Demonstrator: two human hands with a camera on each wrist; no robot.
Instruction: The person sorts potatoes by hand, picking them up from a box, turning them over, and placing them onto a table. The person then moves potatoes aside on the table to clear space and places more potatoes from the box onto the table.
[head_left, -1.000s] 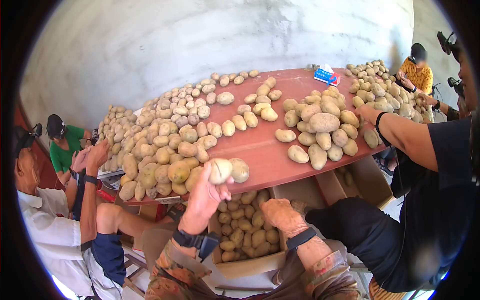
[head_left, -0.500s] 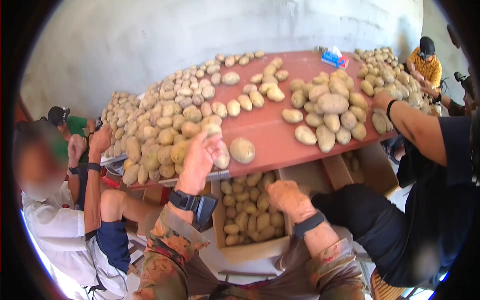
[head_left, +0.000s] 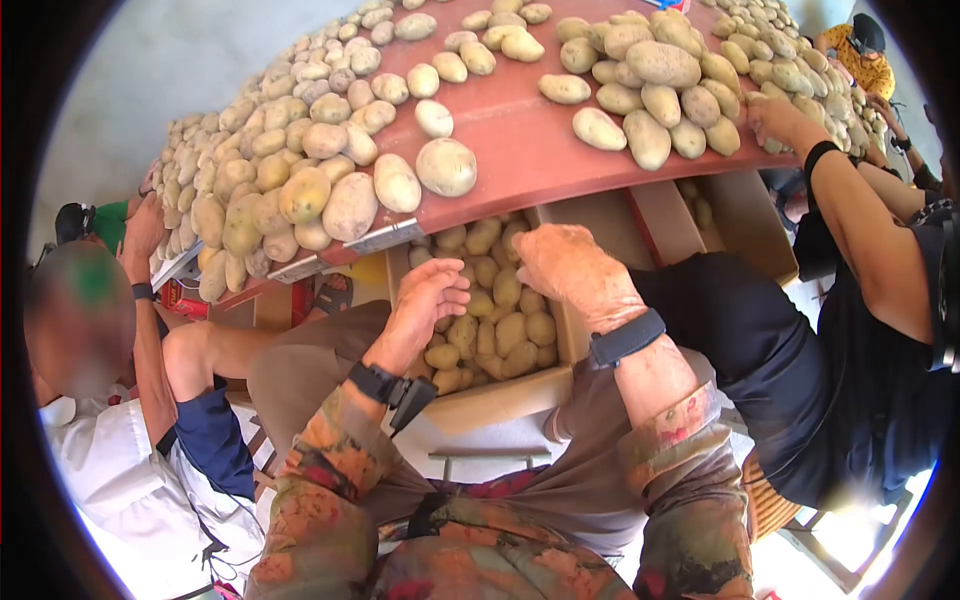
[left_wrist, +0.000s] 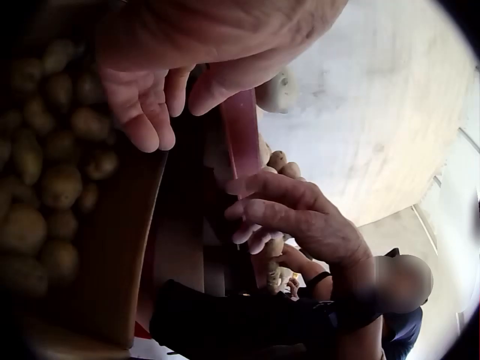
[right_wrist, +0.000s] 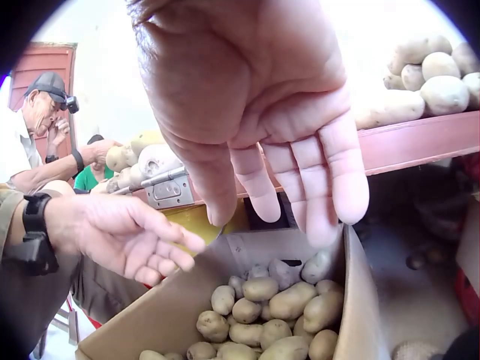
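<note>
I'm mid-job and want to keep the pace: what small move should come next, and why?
Probably raise the left hand to the large round potato near the front edge of the table. The left hand and right hand both look empty by the box, and bare tabletop on that potato's right should leave room to grasp it.

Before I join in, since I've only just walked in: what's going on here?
Several people are around a red table heaped with potatoes. The camera wearer's left hand and right hand are both empty, fingers relaxed, by a cardboard box holding more potatoes. To the wearer's right, a person in dark clothes has a hand at the table's potatoes.
</note>
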